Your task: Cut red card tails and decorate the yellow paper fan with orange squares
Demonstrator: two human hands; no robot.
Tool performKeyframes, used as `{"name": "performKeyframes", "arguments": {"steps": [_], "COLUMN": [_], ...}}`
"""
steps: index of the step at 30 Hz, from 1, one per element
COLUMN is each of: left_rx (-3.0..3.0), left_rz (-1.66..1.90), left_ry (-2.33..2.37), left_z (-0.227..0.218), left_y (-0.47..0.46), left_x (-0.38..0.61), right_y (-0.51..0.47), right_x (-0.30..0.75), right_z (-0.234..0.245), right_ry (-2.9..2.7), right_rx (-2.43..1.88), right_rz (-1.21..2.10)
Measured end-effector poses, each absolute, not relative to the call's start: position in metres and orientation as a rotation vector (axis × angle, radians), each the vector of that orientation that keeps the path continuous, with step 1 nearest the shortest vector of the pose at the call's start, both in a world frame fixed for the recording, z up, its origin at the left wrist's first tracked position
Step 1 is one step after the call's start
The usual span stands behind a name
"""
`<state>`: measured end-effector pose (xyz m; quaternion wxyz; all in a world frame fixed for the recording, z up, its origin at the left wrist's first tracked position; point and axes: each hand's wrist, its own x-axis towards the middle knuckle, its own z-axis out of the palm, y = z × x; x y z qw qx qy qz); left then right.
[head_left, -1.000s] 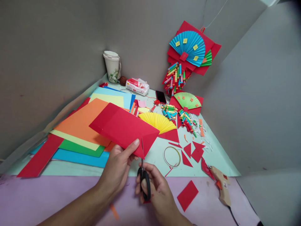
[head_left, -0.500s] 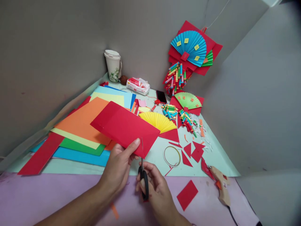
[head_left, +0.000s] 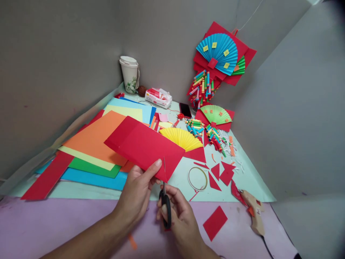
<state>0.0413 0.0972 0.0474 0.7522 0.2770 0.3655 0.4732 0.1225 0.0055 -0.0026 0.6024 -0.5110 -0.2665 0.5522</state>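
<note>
My left hand [head_left: 138,190] pinches the lower edge of a sheet of red paper [head_left: 147,145], thumb on top. The sheet is held up above the table, tilted. In my right hand [head_left: 179,212] are black-handled scissors [head_left: 166,210], fingers through the loops. One blade lies over the paper's near corner, right of my left thumb; the other blade is hidden beneath the sheet. Behind the red sheet a yellow pleated paper fan [head_left: 182,138] lies on more red paper. A small red paper rectangle [head_left: 215,223] rests to the right of my right hand.
Coloured paper sheets [head_left: 94,138] are stacked at left. A tape roll [head_left: 197,178], red scraps [head_left: 214,180] and a glue gun [head_left: 253,212] lie to the right. Farther back are a cup [head_left: 129,75], a tissue pack [head_left: 158,98], a phone [head_left: 185,110] and a hanging fan decoration [head_left: 218,54].
Almost nothing differs. Paper, scissors and both hands appear very slightly farther right, along with a small shift of the whole view.
</note>
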Motion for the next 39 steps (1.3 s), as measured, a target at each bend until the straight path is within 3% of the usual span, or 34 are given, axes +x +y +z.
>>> {"name": "performKeyframes", "arguments": {"steps": [32, 36, 39], "left_rx": [0.558, 0.522, 0.549], "left_rz": [1.088, 1.206, 1.265], "left_ry": [0.782, 0.859, 0.851], "left_z": [0.050, 0.051, 0.048], "left_y": [0.100, 0.120, 0.134], "left_x": [0.039, 0.031, 0.024], "right_y": [0.003, -0.002, -0.006], "right_x": [0.113, 0.126, 0.157], "right_z": [-0.010, -0.006, 0.003], "right_ry": [-0.595, -0.761, -1.138], "right_rx": [-1.232, -1.316, -1.506], "right_rz": [1.297, 1.376, 1.112]}}
